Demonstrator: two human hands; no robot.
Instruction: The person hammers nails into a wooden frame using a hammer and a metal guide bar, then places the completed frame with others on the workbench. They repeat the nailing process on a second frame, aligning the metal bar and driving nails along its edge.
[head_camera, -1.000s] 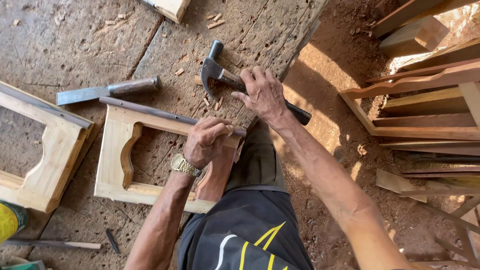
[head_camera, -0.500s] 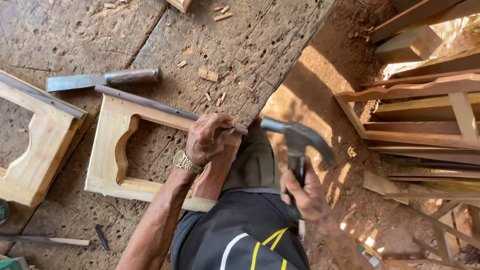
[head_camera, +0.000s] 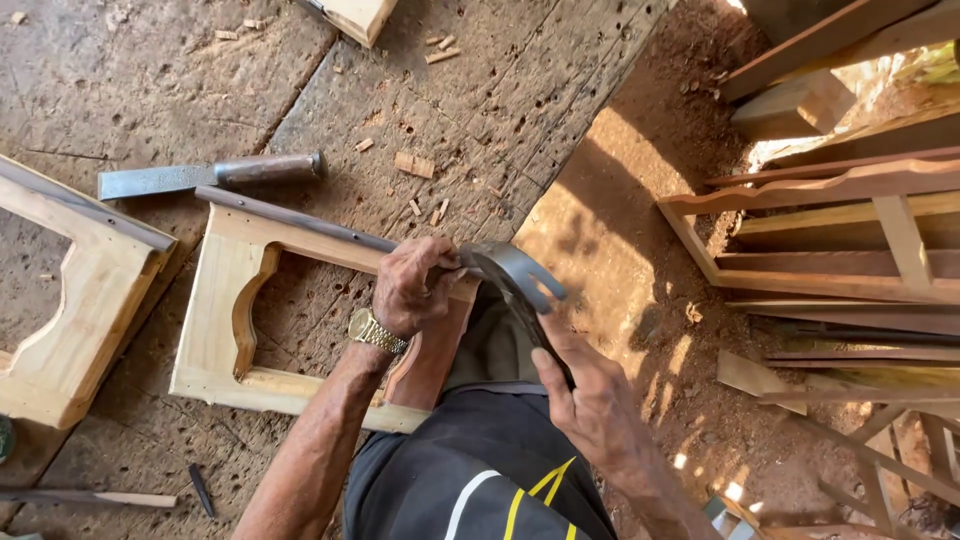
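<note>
My left hand (head_camera: 415, 285), with a gold wristwatch (head_camera: 376, 332) on the wrist, presses on the right corner of a pale wooden frame (head_camera: 225, 320) with a curved cut-out. It lies on a rough workbench (head_camera: 150, 80). My right hand (head_camera: 595, 400) grips the handle of a claw hammer (head_camera: 515, 275). The hammer's head sits right beside my left hand at the frame's corner, claw pointing right. Whether my left fingers pinch a nail is hidden.
A wood chisel (head_camera: 210, 175) lies on the bench above the frame. A second wooden frame (head_camera: 60, 300) sits at the left edge. Wood chips (head_camera: 413, 165) are scattered about. Stacked wooden furniture frames (head_camera: 840, 240) stand on the reddish dirt floor (head_camera: 620, 200) to the right.
My right hand lifted the hammer off the bench, drew it back to the right, and has now swung its head down to the frame corner beside my left hand.
</note>
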